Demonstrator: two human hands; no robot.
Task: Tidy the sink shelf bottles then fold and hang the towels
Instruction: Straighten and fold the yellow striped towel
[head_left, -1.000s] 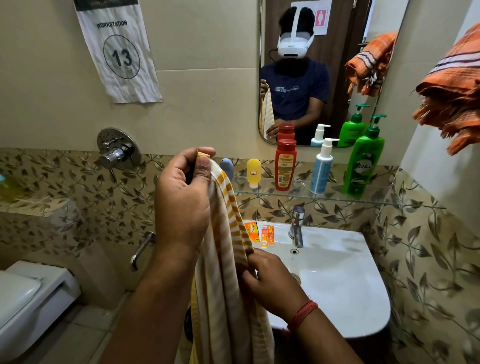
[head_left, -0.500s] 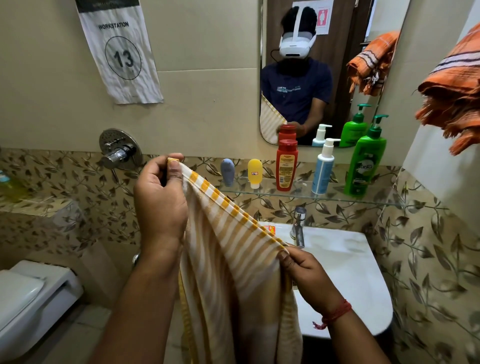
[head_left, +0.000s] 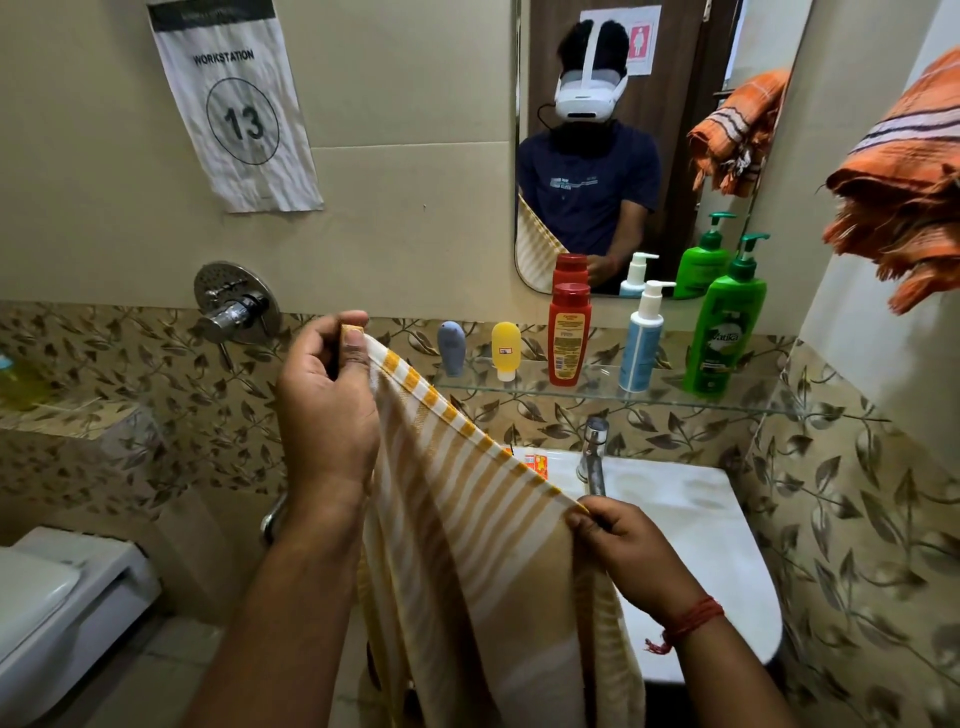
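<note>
I hold a yellow-and-white striped towel (head_left: 483, 551) spread in front of the sink. My left hand (head_left: 324, 402) pinches its upper corner, raised high. My right hand (head_left: 621, 545) pinches the other top corner, lower and to the right, so the top edge slopes down. The cloth hangs below. On the glass shelf (head_left: 597, 392) stand a grey tube (head_left: 450, 347), a yellow tube (head_left: 506, 350), a red bottle (head_left: 569, 333), a white-blue pump bottle (head_left: 642, 343) and a green pump bottle (head_left: 725, 332), all upright in a row. An orange striped towel (head_left: 904, 187) hangs bunched at the upper right.
A white sink (head_left: 691, 545) with a chrome tap (head_left: 593, 454) sits below the shelf, partly hidden by the towel. A small orange packet (head_left: 537, 461) lies on its rim. A mirror (head_left: 623, 130) hangs above. A wall mixer valve (head_left: 234, 304) and toilet (head_left: 57, 597) are at the left.
The towel has been opened out: my right hand slid along the top edge to the right corner, while my left hand moved left and slightly down with its corner.
</note>
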